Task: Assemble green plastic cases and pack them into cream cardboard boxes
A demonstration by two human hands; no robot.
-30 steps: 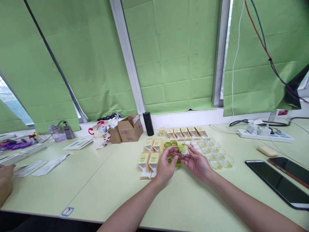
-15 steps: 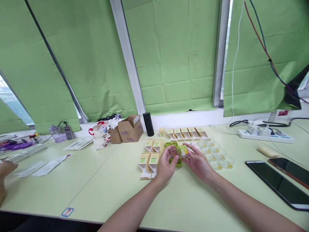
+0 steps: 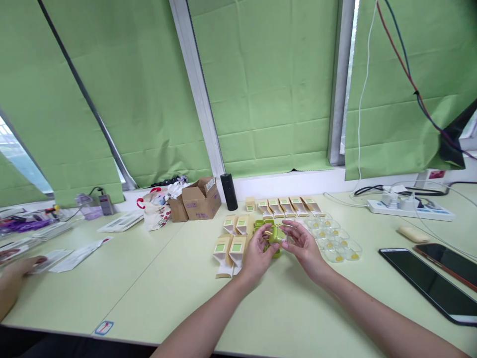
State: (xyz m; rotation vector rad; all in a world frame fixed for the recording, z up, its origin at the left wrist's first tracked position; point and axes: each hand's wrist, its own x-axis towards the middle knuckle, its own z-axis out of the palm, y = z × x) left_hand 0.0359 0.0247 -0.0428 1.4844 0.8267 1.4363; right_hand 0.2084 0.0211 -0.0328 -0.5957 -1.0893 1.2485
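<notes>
Over the pale yellow-green tabletop [image 3: 179,288], the left hand [image 3: 258,250] and right hand [image 3: 304,248] have fingertips clamped on a small green plastic case [image 3: 276,234], just above matching green plastic pieces [image 3: 264,223]. It has just been turned from its yellow-dotted side to green, so I'd judge it's still being worked. Clear plastic covers with yellow dots [image 3: 329,244] lie right; 5 open tan cardboard boxes [image 3: 285,206] stand beyond.
</notes>
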